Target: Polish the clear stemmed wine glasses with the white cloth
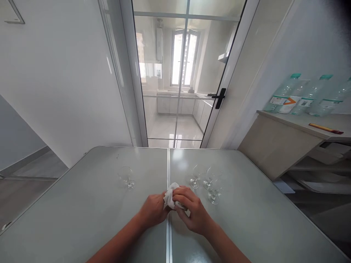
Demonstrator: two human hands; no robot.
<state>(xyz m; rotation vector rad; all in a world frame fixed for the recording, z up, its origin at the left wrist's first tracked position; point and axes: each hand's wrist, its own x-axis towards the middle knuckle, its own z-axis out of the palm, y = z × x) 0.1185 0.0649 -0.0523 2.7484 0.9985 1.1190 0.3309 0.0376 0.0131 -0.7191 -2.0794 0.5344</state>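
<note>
A crumpled white cloth (170, 196) is bunched between my two hands above the table's middle seam. My right hand (192, 210) is closed, its fingers curled over the cloth. On the other side my left hand (154, 210) is also closed against the cloth; what lies inside its grip is hidden. Past my right hand stand a clear stemmed glass (195, 182), a second glass (207, 183) and a third glass (213, 197), close together. Another clear stemmed glass (130, 184) is on the left half of the table, apart from my hands.
The grey-green table (95, 208) has a pale seam down its middle. At its far edge is a glazed door (178, 80) with a black handle (220, 98). To the right, a shelf (296, 122) holds several plastic bottles (279, 100) and a yellow-and-red stick-like object (325, 128).
</note>
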